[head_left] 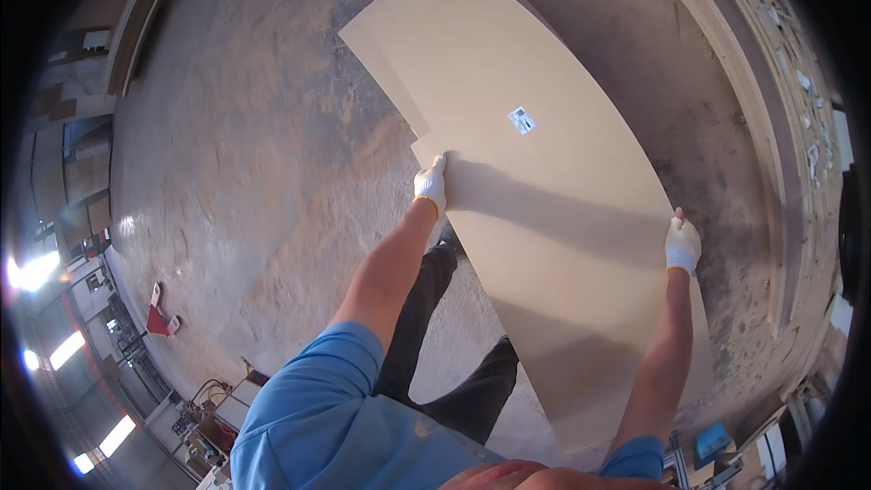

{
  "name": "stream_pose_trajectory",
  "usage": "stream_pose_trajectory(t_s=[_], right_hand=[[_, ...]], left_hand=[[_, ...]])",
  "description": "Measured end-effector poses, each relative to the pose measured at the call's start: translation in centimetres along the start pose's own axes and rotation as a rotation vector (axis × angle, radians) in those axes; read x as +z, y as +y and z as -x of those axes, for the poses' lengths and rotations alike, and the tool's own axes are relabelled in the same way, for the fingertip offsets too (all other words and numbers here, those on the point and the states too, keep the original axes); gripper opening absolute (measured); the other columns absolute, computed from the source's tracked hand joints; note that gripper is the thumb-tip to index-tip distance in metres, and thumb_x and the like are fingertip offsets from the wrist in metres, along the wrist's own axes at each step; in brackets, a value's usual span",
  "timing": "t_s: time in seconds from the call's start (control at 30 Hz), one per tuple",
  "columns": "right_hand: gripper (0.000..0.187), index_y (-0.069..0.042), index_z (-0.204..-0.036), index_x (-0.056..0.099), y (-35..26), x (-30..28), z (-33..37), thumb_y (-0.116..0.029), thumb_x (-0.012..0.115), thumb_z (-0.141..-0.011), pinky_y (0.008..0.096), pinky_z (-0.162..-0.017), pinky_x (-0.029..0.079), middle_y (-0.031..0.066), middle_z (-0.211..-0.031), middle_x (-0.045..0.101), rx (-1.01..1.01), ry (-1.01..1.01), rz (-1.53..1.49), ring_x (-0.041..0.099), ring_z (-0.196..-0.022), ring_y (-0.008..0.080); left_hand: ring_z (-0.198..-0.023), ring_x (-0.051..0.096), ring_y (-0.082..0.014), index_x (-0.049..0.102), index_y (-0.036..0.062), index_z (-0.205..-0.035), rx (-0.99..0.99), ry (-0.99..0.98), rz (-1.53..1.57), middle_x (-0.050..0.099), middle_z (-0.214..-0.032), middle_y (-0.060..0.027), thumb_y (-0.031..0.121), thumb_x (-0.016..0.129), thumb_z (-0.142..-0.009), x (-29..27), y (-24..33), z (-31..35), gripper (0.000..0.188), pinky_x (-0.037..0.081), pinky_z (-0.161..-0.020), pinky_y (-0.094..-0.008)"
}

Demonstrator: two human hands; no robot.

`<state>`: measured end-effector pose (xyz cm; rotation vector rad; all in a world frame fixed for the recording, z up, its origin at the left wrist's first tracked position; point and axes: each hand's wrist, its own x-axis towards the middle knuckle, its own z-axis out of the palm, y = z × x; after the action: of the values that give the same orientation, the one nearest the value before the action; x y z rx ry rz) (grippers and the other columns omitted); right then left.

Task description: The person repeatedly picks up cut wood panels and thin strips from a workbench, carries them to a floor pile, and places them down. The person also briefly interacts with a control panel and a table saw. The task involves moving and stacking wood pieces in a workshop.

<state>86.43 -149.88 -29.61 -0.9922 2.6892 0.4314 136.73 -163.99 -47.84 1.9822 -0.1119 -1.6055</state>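
Observation:
A long tan board (544, 191) with a smooth face stretches before me, from the far middle down to the near right. A small printed label (522, 120) sticks to its face. My left hand (431, 185), in a white knit glove with a yellow cuff, grips the board's left edge. My right hand (682, 243), gloved the same way, is closed on the opposite edge. Parts of another tan panel (399, 95) show past the board's left edge; how the two lie together I cannot fully tell. The fingers under the board are hidden.
Dusty concrete floor (254, 163) spreads to the left. Along the right runs a long stack of boards (771, 118) with scraps on top. A red and white object (161, 313) lies at the left. Stacked panels (136, 32) stand far left, and a blue box (713, 443) is near right.

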Motion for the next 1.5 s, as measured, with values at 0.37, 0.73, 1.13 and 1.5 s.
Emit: stream_pose_trajectory(t_s=[0.37, 0.73, 1.13, 1.5], right_hand=[[0.054, -0.013, -0.130, 0.060, 1.9, 12.1, -3.2, -0.051, 0.042, -0.098, 0.0513, -0.096, 0.048, 0.0209, -0.128, 0.063, -0.088, -0.123, 0.070, 0.060, -0.117, 0.0409], [0.082, 0.000, -0.137, 0.055, 11.9, 29.5, 16.0, -0.054, 0.075, -0.079, 0.0454, -0.103, 0.048, 0.0232, -0.134, 0.062, 0.496, -0.479, -0.158, 0.060, -0.123, 0.0391], [0.091, 0.003, -0.141, 0.053, 12.0, 38.4, 28.2, -0.064, 0.071, -0.082, 0.0408, -0.113, 0.036, 0.0180, -0.150, 0.049, 1.188, -0.336, -1.133, 0.045, -0.139, 0.0267], [0.082, 0.004, -0.138, 0.051, 6.5, 41.7, 30.9, -0.044, 0.082, -0.081, 0.0420, -0.095, 0.049, 0.0167, -0.130, 0.061, 1.322, -0.059, -1.086, 0.061, -0.111, 0.0275]], left_hand=[[-0.110, 0.064, -0.0323, 0.060, 0.0029, -0.131, -0.131, -0.077, -0.797, 0.062, -0.128, -0.0190, 0.063, 0.066, -0.086, -1.5, 2.8, -4.7, 0.075, 0.056, -0.084, -0.0496], [-0.124, 0.060, -0.0352, 0.053, -0.0013, -0.133, 0.393, 0.410, -1.313, 0.060, -0.132, -0.0240, 0.056, 0.087, -0.062, 1.5, -0.5, -9.6, 0.098, 0.053, -0.101, -0.0452], [-0.118, 0.062, -0.0265, 0.056, -0.0103, -0.130, 0.588, -0.175, -1.348, 0.065, -0.129, -0.0196, 0.054, 0.085, -0.072, 1.4, 13.2, -20.2, 0.092, 0.050, -0.098, -0.0384], [-0.124, 0.056, -0.0150, 0.032, 0.0095, -0.152, 0.268, -0.034, -1.051, 0.055, -0.140, -0.0026, 0.042, 0.088, -0.075, -0.1, 14.5, -19.0, 0.101, 0.046, -0.098, -0.0522]])
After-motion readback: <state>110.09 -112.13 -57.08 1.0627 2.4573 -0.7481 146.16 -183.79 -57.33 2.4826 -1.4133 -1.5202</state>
